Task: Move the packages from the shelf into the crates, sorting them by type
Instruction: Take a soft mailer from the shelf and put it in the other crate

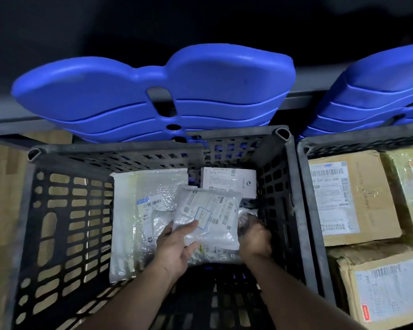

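Inside the black crate point(65, 210), a bubble-wrap package point(208, 217) is pinched at its near-left corner by the left hand point(177, 244) and gripped at its right edge by the blurred right hand point(255, 234).

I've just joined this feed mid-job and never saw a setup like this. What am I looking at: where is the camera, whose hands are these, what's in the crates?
There is no machine here. A person works with bare hands, and the single picture comes from a camera worn on their head, looking down.

Below is a black crate holding soft plastic bags, with a white parcel at the back. The left hand holds one bubble bag by its near edge, thumb on top. The right hand is at that bag's right side with fingers curled. It is blurred, so I cannot tell whether it grips anything.

A second crate on the right holds cardboard boxes. The blue shapes above are stacked plastic pieces.
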The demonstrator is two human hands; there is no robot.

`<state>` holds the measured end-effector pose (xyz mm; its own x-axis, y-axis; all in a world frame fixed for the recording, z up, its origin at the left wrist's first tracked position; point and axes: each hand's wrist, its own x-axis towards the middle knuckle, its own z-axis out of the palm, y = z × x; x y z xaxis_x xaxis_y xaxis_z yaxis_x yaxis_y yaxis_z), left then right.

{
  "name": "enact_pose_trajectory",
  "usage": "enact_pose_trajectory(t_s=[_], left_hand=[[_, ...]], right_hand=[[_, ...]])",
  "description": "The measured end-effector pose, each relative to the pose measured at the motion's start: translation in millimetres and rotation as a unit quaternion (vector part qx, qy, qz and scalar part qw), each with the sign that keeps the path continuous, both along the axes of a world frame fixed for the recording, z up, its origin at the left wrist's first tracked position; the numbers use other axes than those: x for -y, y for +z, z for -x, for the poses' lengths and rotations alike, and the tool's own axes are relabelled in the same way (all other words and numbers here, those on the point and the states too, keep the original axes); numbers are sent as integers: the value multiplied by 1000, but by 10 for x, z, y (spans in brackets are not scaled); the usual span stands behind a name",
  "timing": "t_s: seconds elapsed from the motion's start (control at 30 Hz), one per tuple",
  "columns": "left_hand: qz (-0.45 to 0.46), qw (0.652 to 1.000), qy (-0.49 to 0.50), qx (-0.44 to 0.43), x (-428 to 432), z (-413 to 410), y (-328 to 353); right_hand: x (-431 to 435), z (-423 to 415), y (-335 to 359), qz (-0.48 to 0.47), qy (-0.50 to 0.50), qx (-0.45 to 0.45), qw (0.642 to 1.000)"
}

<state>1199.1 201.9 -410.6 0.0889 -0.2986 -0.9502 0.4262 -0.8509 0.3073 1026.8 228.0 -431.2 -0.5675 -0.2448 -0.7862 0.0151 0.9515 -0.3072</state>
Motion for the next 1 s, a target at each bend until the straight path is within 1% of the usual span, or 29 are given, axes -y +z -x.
enact_pose_trajectory(t_s=[0.03, 0.07, 0.13, 0.2, 0.23, 0.3, 0.37, 0.4, 0.43, 0.47, 0.5, 0.57, 0.6, 0.63, 0.67, 0.7, 0.73, 0.77, 0.8, 0.83, 0.87, 0.93, 0.97, 1.0], left_hand=[[0, 1000, -7, -6, -5, -7, -45], [-1, 1000, -14, -11, -5, -7, -81], [0, 998, -59, -9, -18, -35, -163], [9, 992, -130, 7, -36, -54, -206], [16, 986, -163, 21, -53, -58, -250], [41, 970, -236, 48, -78, -23, -329], [77, 938, -330, 69, -101, 59, -432], [90, 921, -371, 80, -108, 110, -472], [101, 900, -412, 99, -104, 160, -497], [117, 871, -461, 126, -91, 190, -520], [134, 831, -515, 161, -68, 203, -511], [166, 733, -605, 261, -28, 152, -450], [176, 681, -631, 327, -15, 79, -412], [177, 637, -640, 391, -9, -7, -369], [175, 610, -632, 444, -7, -113, -348], [163, 605, -616, 477, -2, -217, -331], [144, 620, -599, 486, 1, -313, -320], [123, 642, -586, 479, 2, -381, -307], [107, 657, -582, 467, -8, -423, -311], [101, 659, -586, 460, -21, -434, -327], [107, 655, -595, 453, -34, -425, -340], [134, 646, -611, 437, -45, -374, -341], [144, 633, -625, 433, -44, -352, -326], [151, 612, -644, 433, -51, -355, -323]], right_hand=[[24, 3, 21, 22, -31, -18, 999], [47, -11, 68, 44, -4, -23, 999], [48, -22, 168, 67, 85, -35, 994], [-6, -23, 167, 99, 107, -27, 989], [-56, -26, 164, 112, 144, -35, 983], [-156, -29, 164, 126, 269, -76, 952], [-204, -24, 146, 126, 386, -77, 911], [-207, -22, 141, 116, 429, -73, 893], [-213, -10, 131, 98, 466, -73, 876], [-204, 3, 145, 82, 494, -79, 862], [-204, 10, 150, 66, 520, -83, 848], [-224, 7, 115, 52, 567, -104, 816], [-227, -10, 72, 64, 586, -131, 797], [-225, -36, 38, 72, 600, -155, 781], [-230, -68, -7, 67, 624, -164, 761], [-237, -86, -35, 44, 653, -156, 740], [-233, -90, -40, 15, 673, -138, 726], [-215, -88, -19, -15, 681, -121, 722], [-175, -80, 44, -41, 682, -113, 721], [-151, -68, 94, -61, 682, -111, 720], [-120, -53, 137, -74, 680, -105, 721], [-75, -31, 183, -84, 657, -85, 745], [-75, -17, 163, -90, 647, -80, 753], [-81, -9, 147, -87, 643, -83, 756]])
